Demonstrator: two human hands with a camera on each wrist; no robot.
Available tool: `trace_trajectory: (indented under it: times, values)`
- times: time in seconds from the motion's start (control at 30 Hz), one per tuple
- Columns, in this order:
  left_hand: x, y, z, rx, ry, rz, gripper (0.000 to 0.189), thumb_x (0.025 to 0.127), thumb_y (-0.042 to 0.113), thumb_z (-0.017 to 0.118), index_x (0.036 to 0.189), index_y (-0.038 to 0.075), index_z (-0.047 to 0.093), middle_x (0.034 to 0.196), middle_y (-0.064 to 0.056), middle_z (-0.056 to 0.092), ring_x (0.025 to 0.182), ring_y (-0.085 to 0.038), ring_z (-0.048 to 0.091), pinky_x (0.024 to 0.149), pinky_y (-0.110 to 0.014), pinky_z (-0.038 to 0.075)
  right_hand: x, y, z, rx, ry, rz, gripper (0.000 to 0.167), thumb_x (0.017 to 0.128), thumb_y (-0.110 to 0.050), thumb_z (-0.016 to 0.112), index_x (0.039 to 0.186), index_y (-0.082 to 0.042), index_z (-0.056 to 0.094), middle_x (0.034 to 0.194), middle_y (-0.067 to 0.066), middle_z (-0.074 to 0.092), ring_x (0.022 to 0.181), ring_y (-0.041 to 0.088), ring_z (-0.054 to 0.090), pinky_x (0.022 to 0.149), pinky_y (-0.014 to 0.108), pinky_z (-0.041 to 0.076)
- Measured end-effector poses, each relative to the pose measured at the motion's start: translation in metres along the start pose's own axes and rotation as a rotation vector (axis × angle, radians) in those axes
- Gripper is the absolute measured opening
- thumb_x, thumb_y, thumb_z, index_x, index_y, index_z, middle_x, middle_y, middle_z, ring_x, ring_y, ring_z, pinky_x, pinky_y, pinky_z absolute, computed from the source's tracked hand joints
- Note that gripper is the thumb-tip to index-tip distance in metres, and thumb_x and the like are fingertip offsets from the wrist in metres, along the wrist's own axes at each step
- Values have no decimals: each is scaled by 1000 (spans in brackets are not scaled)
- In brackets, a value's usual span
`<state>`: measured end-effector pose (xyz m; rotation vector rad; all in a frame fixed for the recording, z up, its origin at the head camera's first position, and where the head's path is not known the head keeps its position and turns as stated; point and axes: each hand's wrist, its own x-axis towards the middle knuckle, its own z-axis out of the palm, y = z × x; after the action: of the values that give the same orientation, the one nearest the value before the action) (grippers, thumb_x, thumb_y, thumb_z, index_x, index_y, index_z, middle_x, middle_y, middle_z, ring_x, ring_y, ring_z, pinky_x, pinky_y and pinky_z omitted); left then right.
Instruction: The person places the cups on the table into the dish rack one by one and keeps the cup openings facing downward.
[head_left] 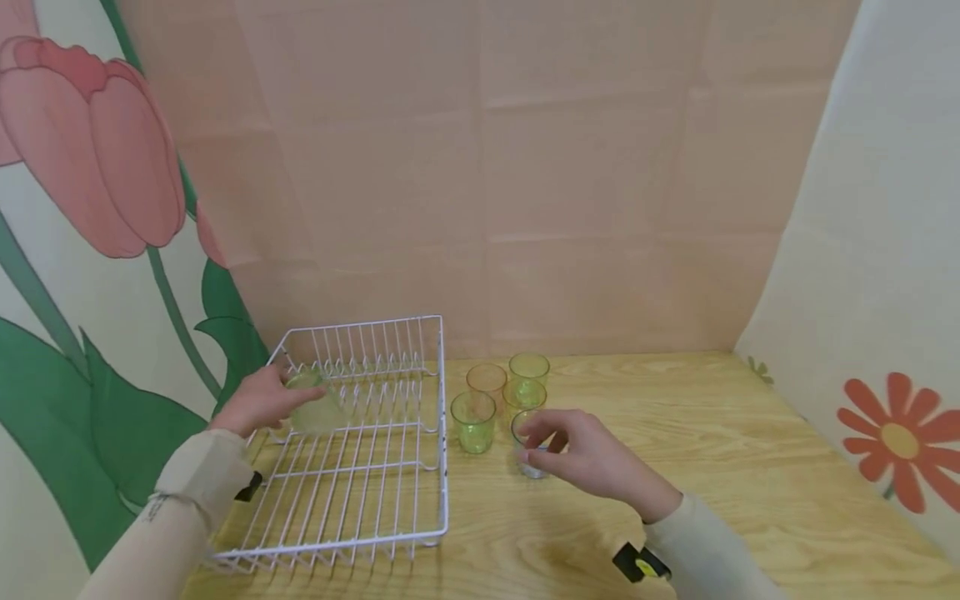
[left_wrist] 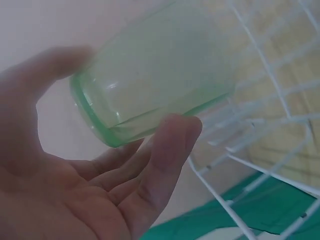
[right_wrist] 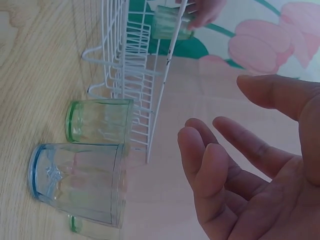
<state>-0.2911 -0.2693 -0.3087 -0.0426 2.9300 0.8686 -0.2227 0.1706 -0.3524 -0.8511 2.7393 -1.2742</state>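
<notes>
A pale green glass [head_left: 313, 407] is pinched between the thumb and fingers of my left hand [head_left: 258, 400], over the left side of a white wire dish rack [head_left: 444, 467]. In the left wrist view the grip lies near the thick base of the glass [left_wrist: 160, 80], and its mouth points away from the palm toward the wires. My right hand [head_left: 585, 458] is just above and beside a clear bluish glass [head_left: 534, 468] on the table. Its fingers are loosely bent and spread from the thumb, with nothing between them in the right wrist view.
Behind the bluish glass stand a green glass [head_left: 473, 429], an orange one [head_left: 486, 380], a yellow one [head_left: 525, 395] and a yellow-green one [head_left: 529, 367], close together right of the rack. A pinkish cloth backdrop [head_left: 570, 208] rises behind the wooden table [head_left: 675, 433].
</notes>
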Motion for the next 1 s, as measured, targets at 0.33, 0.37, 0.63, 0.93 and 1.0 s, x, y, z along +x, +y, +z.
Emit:
trace_trajectory:
  times: [0.33,0.37,0.63,0.93,1.0]
  values:
    - [18,-24,2,54,-50,-58,57,87,50,70,55,20,33,50,6,34,44,-10,39,49,-29,41,0,0,-2,-8,6,11,24,93,-26,72,113,-11,70,100,2,70,77,17,64,61,28,53]
    - [19,-26,3,59,-53,-63,57,87,50,70,55,20,33,50,6,34,45,-10,39,50,-29,41,0,0,-2,-7,7,6,25,93,-26,72,113,-11,70,100,2,70,76,17,64,61,28,53]
    - [21,-39,8,58,-41,-103,49,86,48,72,78,3,54,73,-9,54,61,-21,57,56,-32,49,0,0,-1,-8,9,22,26,93,-27,72,114,-10,70,98,1,70,75,14,63,60,28,52]
    - [20,-49,12,27,-50,-110,48,86,42,71,88,-3,55,81,-13,55,69,-25,60,62,-35,52,2,2,5,-3,2,35,21,94,-23,70,111,-11,70,98,4,70,74,16,64,60,29,53]
    - [19,-50,13,24,-49,-113,45,86,42,71,84,1,53,78,-10,52,67,-24,58,60,-34,51,2,3,7,-3,-1,35,20,94,-22,70,111,-12,69,97,4,70,73,17,64,60,29,53]
